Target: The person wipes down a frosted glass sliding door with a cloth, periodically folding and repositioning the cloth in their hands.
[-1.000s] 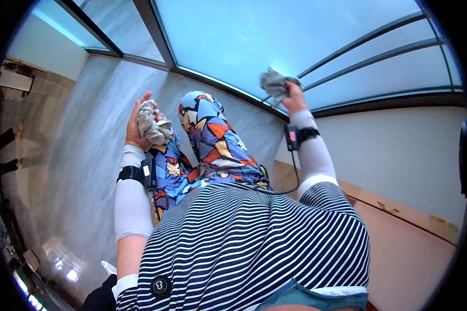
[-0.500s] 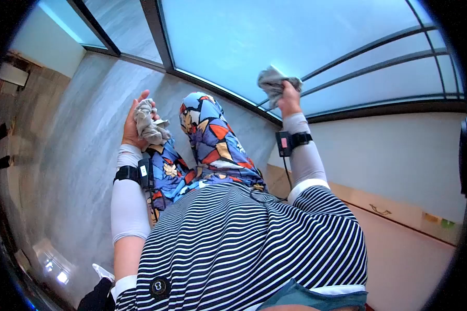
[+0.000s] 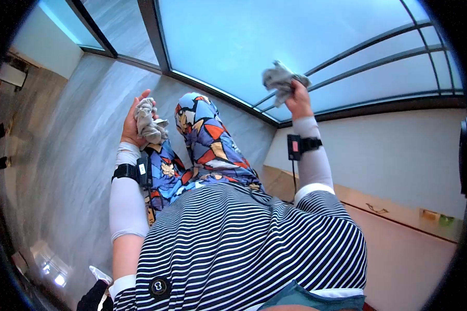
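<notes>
Grey cloth grasped firmly in the right hand, raised before the glass panel and bunched with loose folds beyond the grip, presumably for a broad, soft face toward it, with contact impossible to tell. Crumpled second cloth cradled loosely in the left hand, beside the patterned trousers, perhaps for easy reach clear of the floor.

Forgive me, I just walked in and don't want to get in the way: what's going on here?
A person in a striped shirt has both hands full. The right hand grips a crumpled grey cloth in front of the glass panel; whether they touch is hard to tell. The left hand holds a second cloth close by the patterned trousers.
</notes>
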`<state>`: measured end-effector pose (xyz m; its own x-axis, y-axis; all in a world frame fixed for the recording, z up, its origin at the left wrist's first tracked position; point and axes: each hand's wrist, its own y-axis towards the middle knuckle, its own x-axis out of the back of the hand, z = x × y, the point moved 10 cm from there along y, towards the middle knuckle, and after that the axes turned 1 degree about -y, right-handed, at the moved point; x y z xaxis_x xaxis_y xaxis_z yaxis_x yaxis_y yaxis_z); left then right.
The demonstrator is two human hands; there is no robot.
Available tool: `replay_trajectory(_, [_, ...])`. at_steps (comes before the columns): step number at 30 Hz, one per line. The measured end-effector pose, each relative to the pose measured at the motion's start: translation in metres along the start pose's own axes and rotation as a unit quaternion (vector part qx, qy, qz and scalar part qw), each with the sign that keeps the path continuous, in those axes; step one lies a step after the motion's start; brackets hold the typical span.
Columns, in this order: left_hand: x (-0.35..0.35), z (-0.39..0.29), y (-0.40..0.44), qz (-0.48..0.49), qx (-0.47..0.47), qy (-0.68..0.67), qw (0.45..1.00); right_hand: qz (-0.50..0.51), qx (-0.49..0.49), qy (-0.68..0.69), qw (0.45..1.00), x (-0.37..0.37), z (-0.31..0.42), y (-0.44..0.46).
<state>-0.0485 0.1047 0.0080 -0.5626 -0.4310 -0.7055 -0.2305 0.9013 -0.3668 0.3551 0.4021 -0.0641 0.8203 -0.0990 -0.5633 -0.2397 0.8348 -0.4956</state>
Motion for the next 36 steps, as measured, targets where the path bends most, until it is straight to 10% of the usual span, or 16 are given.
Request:
replay_trajectory(7, [0.013, 0.000, -0.003, -0.003, -0.010, -0.001, 1.000, -0.154, 0.084, 0.028, 0.984, 0.141, 0.062, -0.023])
replay_trajectory(24, [-0.006, 0.004, -0.004, 0.006, 0.007, -0.008, 1.000, 0.121, 0.022, 0.038, 0.992, -0.196, -0.016, -0.004])
replay_trajectory(36, [0.012, 0.000, -0.010, 0.010, -0.020, -0.009, 1.000, -0.058, 0.135, 0.063, 0.987, 0.073, 0.140, -0.066])
